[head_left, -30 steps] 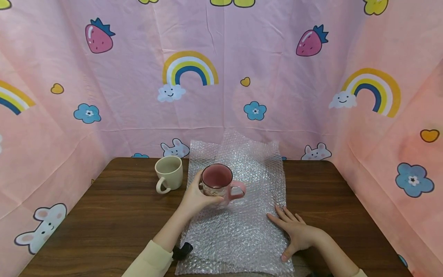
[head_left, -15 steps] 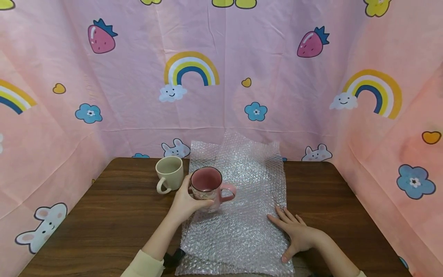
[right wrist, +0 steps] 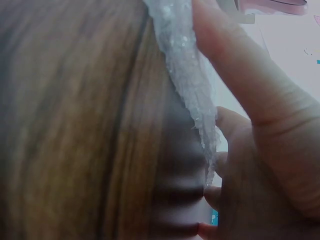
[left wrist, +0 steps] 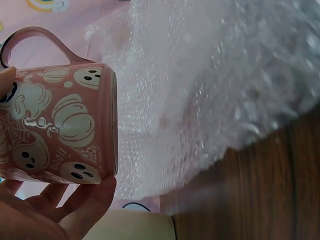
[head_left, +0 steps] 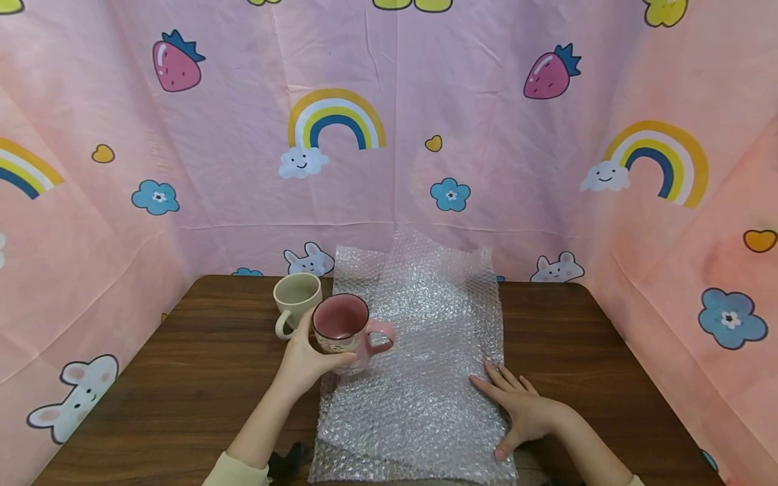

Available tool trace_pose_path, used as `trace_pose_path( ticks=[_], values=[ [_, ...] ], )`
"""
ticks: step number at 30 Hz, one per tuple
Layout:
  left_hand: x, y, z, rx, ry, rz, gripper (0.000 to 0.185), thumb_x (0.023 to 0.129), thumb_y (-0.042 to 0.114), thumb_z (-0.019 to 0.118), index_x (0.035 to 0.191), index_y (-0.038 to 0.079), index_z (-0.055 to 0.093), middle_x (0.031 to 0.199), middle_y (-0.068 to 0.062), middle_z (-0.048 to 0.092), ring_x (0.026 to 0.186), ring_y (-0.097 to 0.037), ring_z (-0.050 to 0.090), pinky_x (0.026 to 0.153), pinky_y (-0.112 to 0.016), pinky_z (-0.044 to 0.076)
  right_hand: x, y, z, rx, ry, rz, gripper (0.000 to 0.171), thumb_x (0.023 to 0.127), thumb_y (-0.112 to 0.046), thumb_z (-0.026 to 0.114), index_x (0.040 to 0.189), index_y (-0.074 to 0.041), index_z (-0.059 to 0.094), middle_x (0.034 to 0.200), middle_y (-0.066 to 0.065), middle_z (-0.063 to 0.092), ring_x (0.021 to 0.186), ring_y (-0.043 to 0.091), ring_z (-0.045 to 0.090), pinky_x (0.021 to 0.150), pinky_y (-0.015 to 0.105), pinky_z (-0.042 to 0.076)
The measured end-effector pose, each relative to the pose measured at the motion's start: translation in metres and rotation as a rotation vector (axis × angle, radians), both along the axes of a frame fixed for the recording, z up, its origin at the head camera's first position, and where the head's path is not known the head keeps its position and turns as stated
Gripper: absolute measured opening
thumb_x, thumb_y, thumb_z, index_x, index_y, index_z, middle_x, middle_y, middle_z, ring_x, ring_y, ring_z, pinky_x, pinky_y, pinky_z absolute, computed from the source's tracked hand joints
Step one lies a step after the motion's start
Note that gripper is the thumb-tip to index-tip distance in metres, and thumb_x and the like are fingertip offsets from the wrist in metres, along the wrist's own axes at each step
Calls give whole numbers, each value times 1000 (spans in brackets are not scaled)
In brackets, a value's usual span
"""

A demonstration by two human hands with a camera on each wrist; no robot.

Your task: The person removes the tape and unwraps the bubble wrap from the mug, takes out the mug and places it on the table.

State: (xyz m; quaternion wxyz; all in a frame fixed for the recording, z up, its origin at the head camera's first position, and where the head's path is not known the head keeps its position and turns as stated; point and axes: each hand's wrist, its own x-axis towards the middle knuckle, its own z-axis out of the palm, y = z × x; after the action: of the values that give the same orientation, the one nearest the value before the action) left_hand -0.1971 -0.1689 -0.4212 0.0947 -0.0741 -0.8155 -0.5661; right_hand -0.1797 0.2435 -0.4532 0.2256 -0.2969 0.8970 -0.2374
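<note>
My left hand (head_left: 304, 361) grips a pink mug (head_left: 344, 331) by its body and holds it above the left edge of a bubble wrap sheet (head_left: 419, 378). The left wrist view shows the pink mug (left wrist: 55, 125) printed with white pumpkins and ghosts, its handle (left wrist: 35, 42) pointing away from my palm, over the bubble wrap sheet (left wrist: 210, 85). My right hand (head_left: 516, 405) lies flat with straight fingers on the sheet's right edge. In the right wrist view my right hand (right wrist: 250, 115) presses the bubble wrap edge (right wrist: 192, 85) onto the wood.
A cream mug (head_left: 296, 302) stands on the dark wooden table (head_left: 182, 378) just behind and left of the pink mug. Pink patterned cloth (head_left: 389, 135) walls the table on three sides. A small dark object (head_left: 286, 462) lies by my left sleeve at the front edge.
My left hand has carried the pink mug leftward, from over the sheet's middle to its left edge near the cream mug. My right hand has stayed flat on the sheet.
</note>
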Motion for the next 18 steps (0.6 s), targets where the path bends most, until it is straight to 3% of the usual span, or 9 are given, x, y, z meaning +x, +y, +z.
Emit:
trace_pose_path(
  ticks=[12, 18],
  values=[
    [12, -23, -4, -29, -19, 32, 102, 64, 22, 92, 146, 15, 32, 141, -9, 42, 129, -29, 36, 101, -59, 30, -1, 2, -4, 7, -5, -3, 120, 62, -54, 83, 154, -11, 19, 156, 25, -5, 138, 50, -6, 97, 75, 1],
    [19, -32, -5, -29, -16, 29, 110, 65, 19, 91, 151, 13, 22, 147, -11, 35, 133, -31, 31, 102, -61, 27, -2, 3, -7, 15, 1, -11, 120, 61, -55, 83, 154, -12, 19, 156, 24, -5, 139, 49, -6, 98, 75, 1]
  ],
)
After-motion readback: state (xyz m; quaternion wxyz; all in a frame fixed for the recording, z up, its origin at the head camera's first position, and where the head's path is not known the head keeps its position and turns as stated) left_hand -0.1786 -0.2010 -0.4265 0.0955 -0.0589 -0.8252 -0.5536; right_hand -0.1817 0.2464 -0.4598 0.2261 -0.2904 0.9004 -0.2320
